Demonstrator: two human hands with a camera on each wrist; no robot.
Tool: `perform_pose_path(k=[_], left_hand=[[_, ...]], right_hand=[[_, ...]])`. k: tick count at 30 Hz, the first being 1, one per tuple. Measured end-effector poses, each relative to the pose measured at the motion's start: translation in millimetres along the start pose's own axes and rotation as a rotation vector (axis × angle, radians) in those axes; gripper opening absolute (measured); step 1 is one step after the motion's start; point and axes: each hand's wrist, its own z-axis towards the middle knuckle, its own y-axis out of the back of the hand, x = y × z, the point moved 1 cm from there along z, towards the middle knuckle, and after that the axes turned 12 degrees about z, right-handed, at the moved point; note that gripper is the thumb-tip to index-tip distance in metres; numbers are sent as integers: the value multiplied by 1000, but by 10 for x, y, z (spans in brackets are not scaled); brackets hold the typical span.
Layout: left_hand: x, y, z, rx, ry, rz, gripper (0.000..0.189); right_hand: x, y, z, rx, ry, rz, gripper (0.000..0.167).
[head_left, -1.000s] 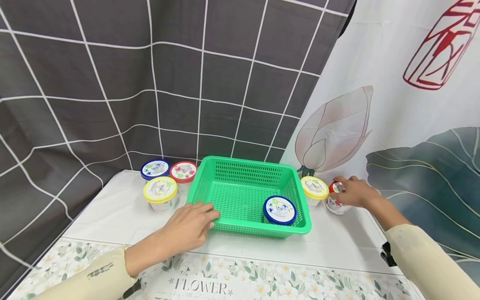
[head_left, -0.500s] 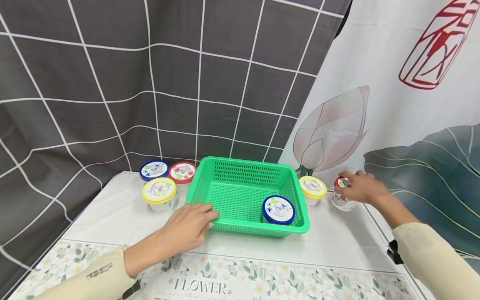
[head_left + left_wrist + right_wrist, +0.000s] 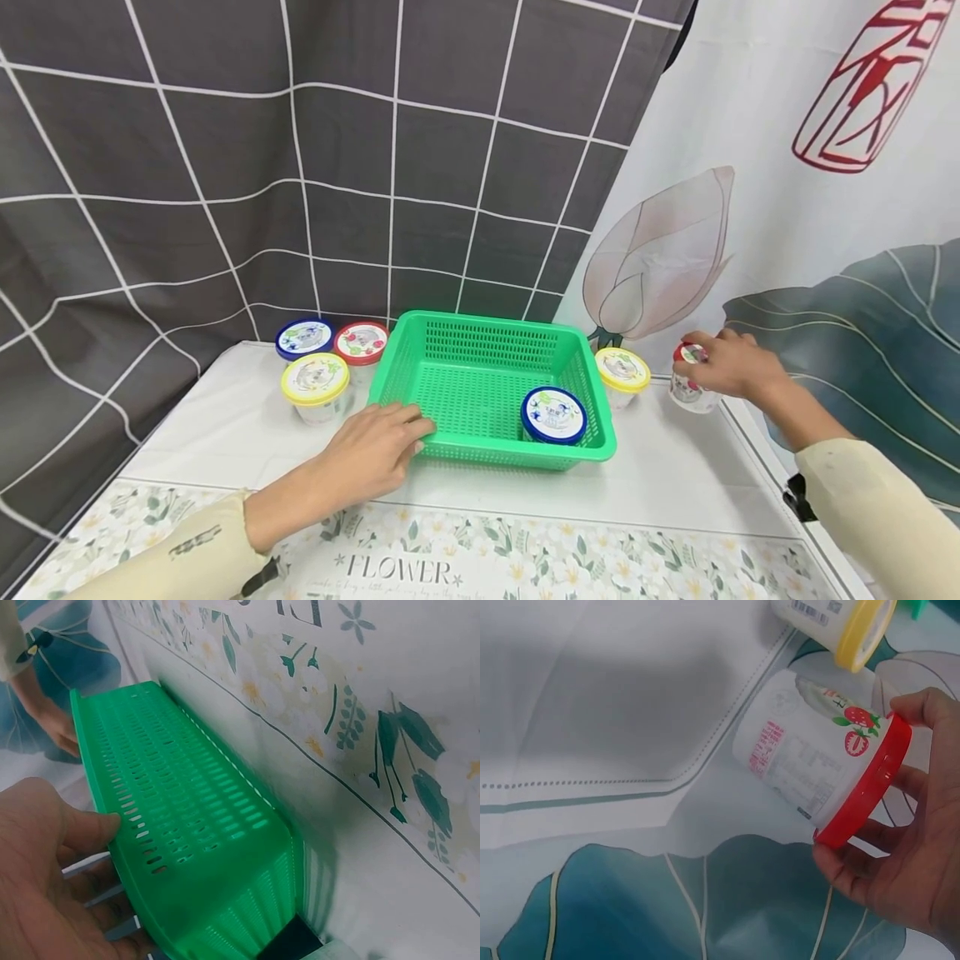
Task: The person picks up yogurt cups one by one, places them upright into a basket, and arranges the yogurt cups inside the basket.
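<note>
My right hand grips a white tub with a red lid at the table's right side. In the right wrist view, thumb and fingers hold the red lid by its rim, and strawberries are printed on the tub's side. My left hand holds the near left rim of a green plastic basket. The left wrist view shows the thumb on the basket's outer wall and the fingers over the rim. Inside the basket, at its near right corner, stands a blue-lidded tub.
A yellow-lidded tub stands between the basket and my right hand. Left of the basket are a blue-lidded tub, a red-lidded tub and another yellow-lidded tub. A dark grid curtain hangs behind.
My right hand has shifted the red-lidded tub a little rightward, widening its gap from the yellow-lidded tub. The left hand stays on the basket rim. The head view has shifted slightly.
</note>
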Motion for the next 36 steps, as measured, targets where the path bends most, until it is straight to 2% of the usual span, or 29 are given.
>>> perform_pose_path(k=[11, 18, 24, 36], left_hand=[[8, 6, 4, -15, -9, 1, 21], [-6, 0, -3, -19, -5, 8, 22], [-7, -3, -13, -20, -1, 11, 22], [-7, 3, -17, -28, -8, 10, 23]], right_hand=[[112, 112, -3, -43, 31, -31, 74], [319, 142, -16, -69, 51, -18, 73], [508, 132, -8, -96, 99, -26, 68], [750, 149, -22, -120, 134, -6, 68]])
